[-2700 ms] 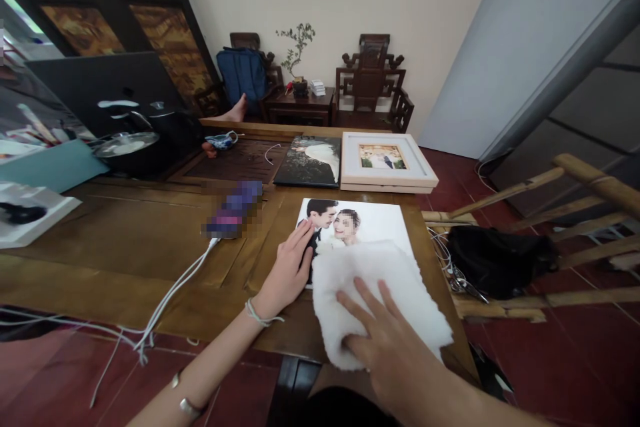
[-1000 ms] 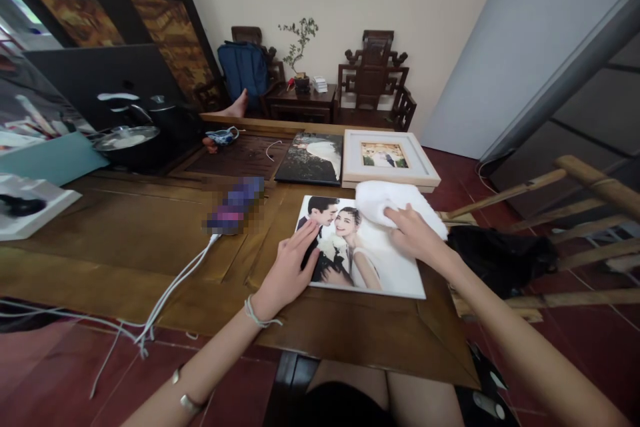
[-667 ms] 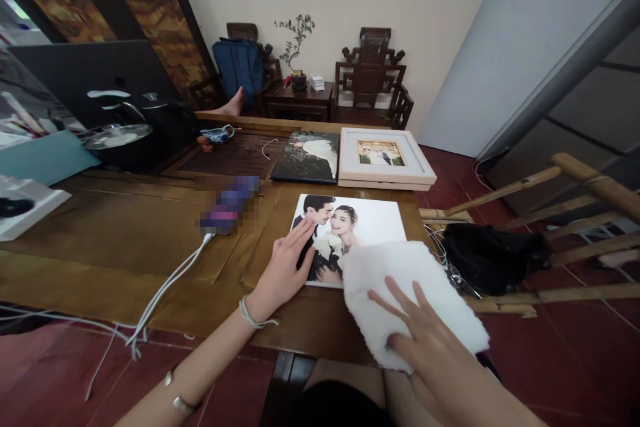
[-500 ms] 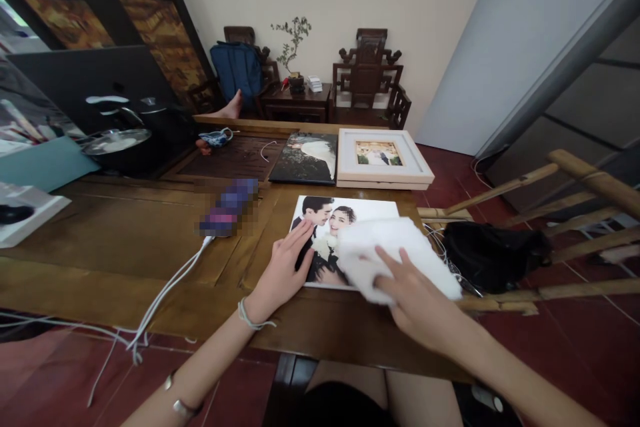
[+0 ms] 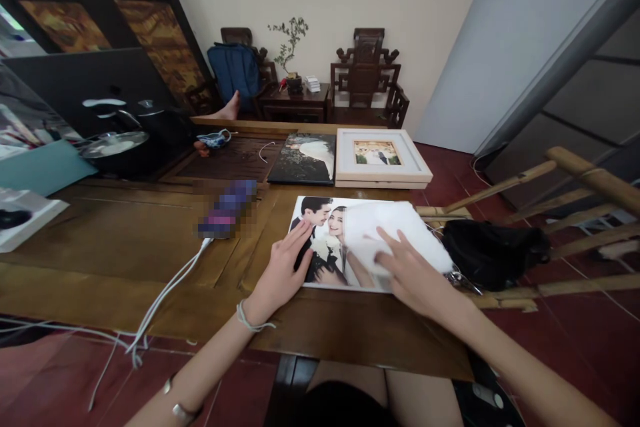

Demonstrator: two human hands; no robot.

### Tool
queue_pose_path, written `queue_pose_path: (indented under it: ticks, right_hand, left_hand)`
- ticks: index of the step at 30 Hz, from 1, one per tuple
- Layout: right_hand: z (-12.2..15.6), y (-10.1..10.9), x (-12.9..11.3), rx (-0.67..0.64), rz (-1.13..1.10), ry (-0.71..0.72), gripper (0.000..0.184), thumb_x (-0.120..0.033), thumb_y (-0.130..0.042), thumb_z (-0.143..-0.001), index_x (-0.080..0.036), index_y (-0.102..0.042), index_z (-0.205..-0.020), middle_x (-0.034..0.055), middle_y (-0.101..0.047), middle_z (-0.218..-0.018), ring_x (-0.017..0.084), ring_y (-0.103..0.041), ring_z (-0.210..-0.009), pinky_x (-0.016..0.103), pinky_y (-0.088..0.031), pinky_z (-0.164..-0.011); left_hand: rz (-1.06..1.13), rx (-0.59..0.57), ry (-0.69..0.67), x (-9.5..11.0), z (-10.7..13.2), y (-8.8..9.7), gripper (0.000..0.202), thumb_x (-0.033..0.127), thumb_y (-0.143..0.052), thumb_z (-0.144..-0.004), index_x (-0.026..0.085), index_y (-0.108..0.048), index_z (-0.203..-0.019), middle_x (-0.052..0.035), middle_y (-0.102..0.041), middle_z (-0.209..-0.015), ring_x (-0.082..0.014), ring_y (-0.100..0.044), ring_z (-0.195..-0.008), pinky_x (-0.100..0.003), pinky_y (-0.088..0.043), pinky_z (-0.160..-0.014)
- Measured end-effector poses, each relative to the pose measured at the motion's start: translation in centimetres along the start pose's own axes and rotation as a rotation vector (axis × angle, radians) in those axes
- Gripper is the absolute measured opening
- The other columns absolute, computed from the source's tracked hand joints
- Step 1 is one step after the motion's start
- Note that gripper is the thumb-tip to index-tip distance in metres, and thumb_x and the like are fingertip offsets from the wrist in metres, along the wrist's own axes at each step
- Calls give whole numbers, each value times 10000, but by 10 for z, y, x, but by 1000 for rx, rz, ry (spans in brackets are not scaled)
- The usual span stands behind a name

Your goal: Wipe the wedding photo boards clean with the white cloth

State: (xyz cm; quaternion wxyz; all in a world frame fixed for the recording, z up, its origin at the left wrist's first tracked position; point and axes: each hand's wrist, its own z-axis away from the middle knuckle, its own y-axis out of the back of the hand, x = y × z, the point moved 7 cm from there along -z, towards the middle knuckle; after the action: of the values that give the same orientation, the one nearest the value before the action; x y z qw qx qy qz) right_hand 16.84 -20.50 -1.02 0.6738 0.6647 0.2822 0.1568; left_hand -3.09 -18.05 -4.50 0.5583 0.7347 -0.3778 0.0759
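A photo panel (image 5: 329,250) printed with a couple lies flat on the wooden table (image 5: 165,233) in front of me. My left hand (image 5: 289,260) rests flat on the panel's left edge, fingers stretched out, holding nothing. Pressed onto the panel's right half is a white cloth (image 5: 410,221), and my right hand (image 5: 415,275) grips it from above. Some of the right fingers are extended over the cloth; the others are partly hidden. The cloth covers the panel's upper right part and hangs past its right edge.
Behind the panel lie a dark photo album (image 5: 303,159) and a white framed picture (image 5: 383,159). A phone (image 5: 229,208) with white cables is to the left. A lidded pot (image 5: 117,153) stands farther left. A black bag (image 5: 495,253) lies right, beside a bamboo chair (image 5: 590,180).
My right hand has pushed the white cloth up and slightly right, uncovering more of the panel's lower middle. The left hand stays in place on the panel.
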Motion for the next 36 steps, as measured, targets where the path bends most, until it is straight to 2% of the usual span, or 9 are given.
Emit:
queue_pose_path:
  ticks: [4, 7, 12, 17, 21, 26, 31, 34, 36]
  right_hand:
    - [52, -8, -47, -105, -76, 35, 455, 40, -389, -585, -184, -647, -885, 54, -390, -1450, 321, -142, -1389, 620, -170, -1090]
    - [60, -8, -60, -171, -119, 69, 483, 24, -394, -576, -202, -651, -917, 38, -394, -1448, 318, -160, -1386, 616, -173, -1091]
    - [3, 6, -16, -89, -71, -5, 491, 18, -374, -633, -134, -607, -1038, 166, -543, -1287, 296, -327, -1328, 527, -243, -1074]
    - [-65, 25, 41, 62, -38, -54, 430, 6, -352, -633, -155, -591, -951, 108, -665, -965, 266, -600, -953, 391, -404, -899]
    - [-70, 26, 59, 76, -31, -83, 415, -1, -345, -642, -152, -581, -947, 115, -658, -905, 272, -608, -901, 358, -449, -793]
    - [-6, 11, 17, 0, -14, 10, 416, 11, -386, -650, -153, -590, -974, 155, -556, -1259, 292, -351, -1312, 508, -315, -1037]
    - [59, -2, -48, -133, -88, 57, 484, 45, -378, -594, -184, -631, -939, 63, -381, -1455, 313, -172, -1383, 597, -199, -1091]
    - [60, -2, -62, -182, -131, 97, 541, 37, -381, -580, -206, -629, -995, 38, -371, -1461, 310, -183, -1381, 606, -207, -1085]
    - [41, 0, -51, -176, -118, 74, 548, 40, -372, -590, -188, -620, -1022, 78, -417, -1430, 302, -223, -1372, 590, -217, -1084]
  left_hand:
    - [-7, -6, 16, 1, 0, 0, 467, 228, -401, -925, 227, -366, -1391, -103, -388, -1456, -218, -313, -1366, -477, -318, -1062]
    - [-10, -6, 12, 2, 0, 0, 469, 223, -402, -923, 227, -367, -1390, -102, -392, -1454, -220, -319, -1363, -477, -319, -1060]
    - [-5, -15, -2, 0, -1, 0, 447, 237, -404, -924, 216, -401, -1371, -103, -394, -1453, -222, -324, -1361, -471, -318, -1066]
    - [10, -21, -4, -3, 0, 0, 444, 246, -405, -925, 219, -405, -1369, -98, -384, -1459, -226, -324, -1361, -470, -315, -1071]
    - [15, -3, -6, -2, 1, 1, 452, 246, -407, -926, 226, -392, -1377, -98, -393, -1454, -225, -323, -1361, -468, -315, -1072]
    - [13, 15, 2, 0, 1, 1, 464, 238, -405, -925, 251, -376, -1387, -87, -390, -1457, -226, -321, -1362, -468, -315, -1070]
    - [-7, 21, -4, 2, 1, 1, 464, 229, -410, -924, 241, -371, -1386, -99, -394, -1453, -226, -319, -1363, -480, -319, -1059]
    - [-20, 14, -9, 2, 2, 1, 458, 223, -405, -927, 230, -372, -1383, -107, -399, -1449, -223, -321, -1362, -481, -319, -1055]
    - [-22, 9, -7, 2, 2, 1, 462, 225, -404, -927, 229, -366, -1387, -104, -396, -1451, -220, -318, -1364, -475, -318, -1057]
